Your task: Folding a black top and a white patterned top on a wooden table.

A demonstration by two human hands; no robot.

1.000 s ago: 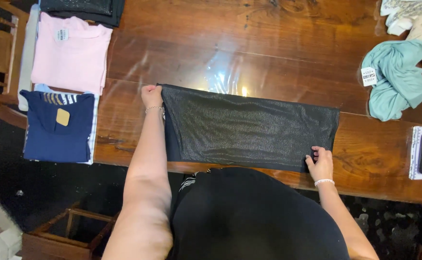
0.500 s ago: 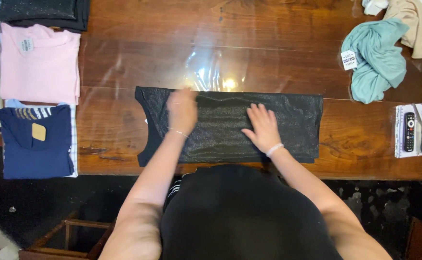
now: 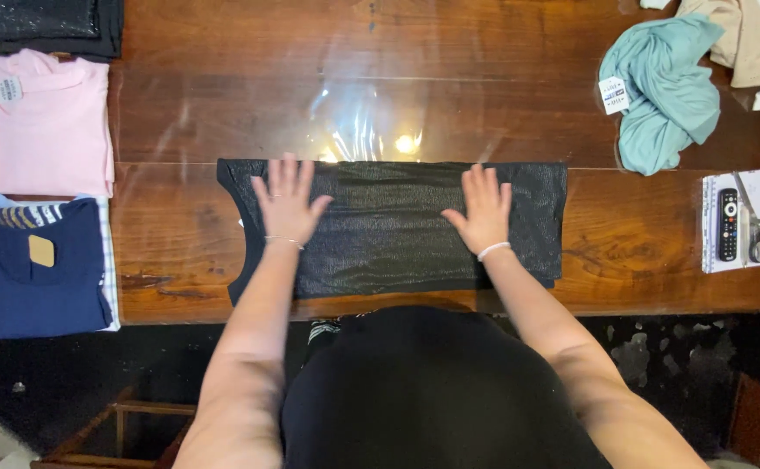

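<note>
While both hands, left (image 3: 287, 201) and right (image 3: 484, 208), lie released, palms flat and fingers spread, they press the folded black top (image 3: 397, 227) smooth against the tabletop (image 3: 623, 234).

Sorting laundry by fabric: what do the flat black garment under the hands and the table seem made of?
The black shimmery garment looks like thin knit fabric with fine metallic-looking speckle. The brown table looks like varnished wood: visible grain, glossy light reflections.
</note>
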